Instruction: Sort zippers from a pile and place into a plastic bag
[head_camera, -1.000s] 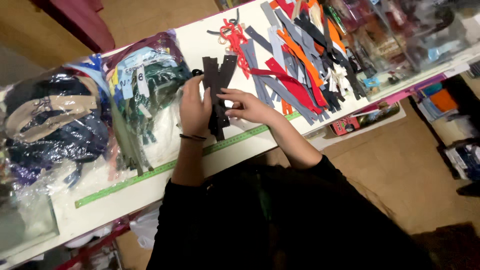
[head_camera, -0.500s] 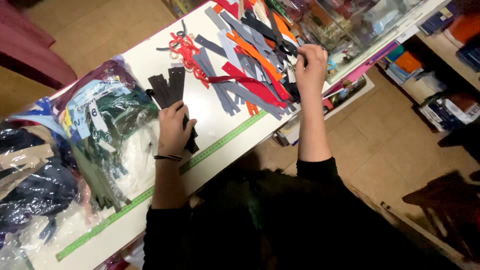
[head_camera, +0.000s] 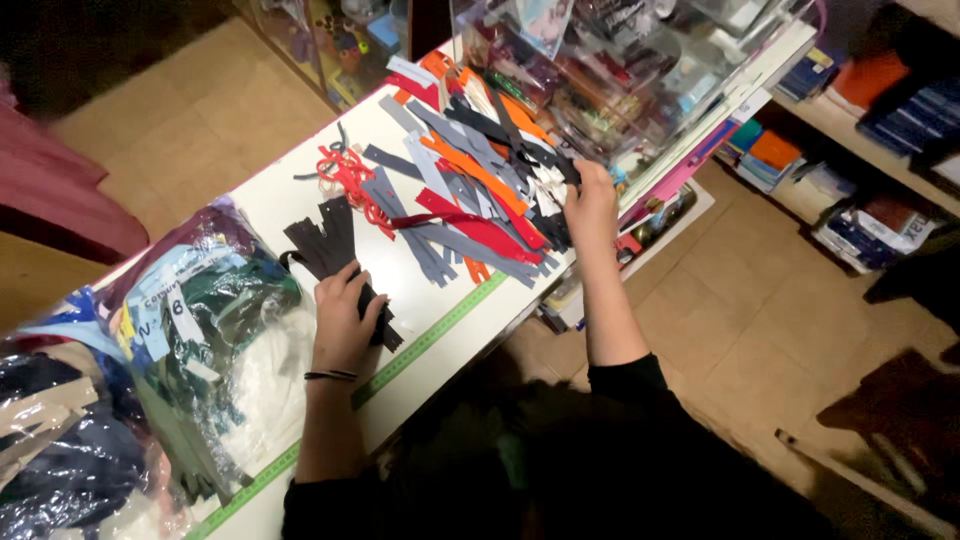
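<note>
Our left hand (head_camera: 345, 318) lies flat, fingers spread, on the black zippers (head_camera: 330, 248) near the surface's (head_camera: 285, 195) front edge, apparently pinning them so the stack stays squared. Our right hand (head_camera: 590, 195) reaches into the mixed zippers (head_camera: 470, 200) at the far right end, fingers curled around a dark strip there. Bagged bundles (head_camera: 200, 320) sit to the left, just beside the stack.
</note>
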